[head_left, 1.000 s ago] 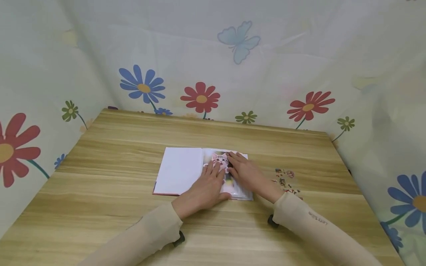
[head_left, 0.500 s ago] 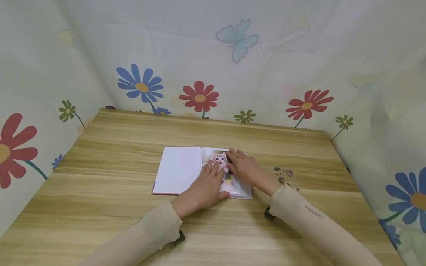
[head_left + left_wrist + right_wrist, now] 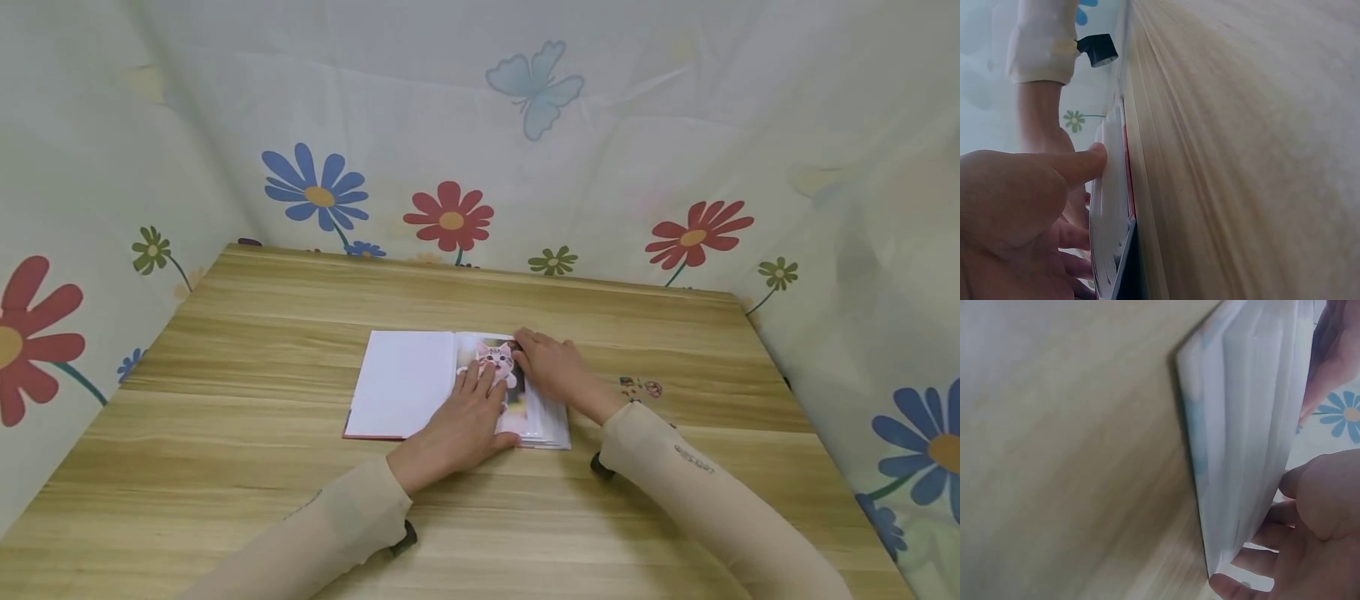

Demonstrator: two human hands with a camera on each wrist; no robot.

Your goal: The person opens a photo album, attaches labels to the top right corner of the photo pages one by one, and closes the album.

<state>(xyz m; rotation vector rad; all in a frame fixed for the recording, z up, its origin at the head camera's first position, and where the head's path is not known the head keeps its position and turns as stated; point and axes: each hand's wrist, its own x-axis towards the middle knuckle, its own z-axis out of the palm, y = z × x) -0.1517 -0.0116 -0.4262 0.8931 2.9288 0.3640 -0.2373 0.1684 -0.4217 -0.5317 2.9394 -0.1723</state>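
Observation:
A photo album (image 3: 405, 379) lies spread on the table, its left side a blank white inner cover. A kitten photo (image 3: 497, 358) is on the right-hand page. My left hand (image 3: 463, 427) rests flat on that photo's lower left, fingers extended and thumb by the near page edge. At the photo's upper right, my right hand (image 3: 561, 367) touches the page with its fingertips, fingers slightly bent. In the right wrist view, its fingers (image 3: 1257, 559) lie along the far edge of the stacked pages (image 3: 1250, 419). Part of the photo is hidden under both hands.
Small colourful pieces (image 3: 652, 389) are scattered to the right of the album, partly hidden by the right forearm. The wooden table (image 3: 262, 333) extends around the album. A flowered curtain (image 3: 570, 183) surrounds its back and sides.
My right hand has shifted slightly up and away along the page, baring more of the photo's right side. The left hand has stayed put on the photo.

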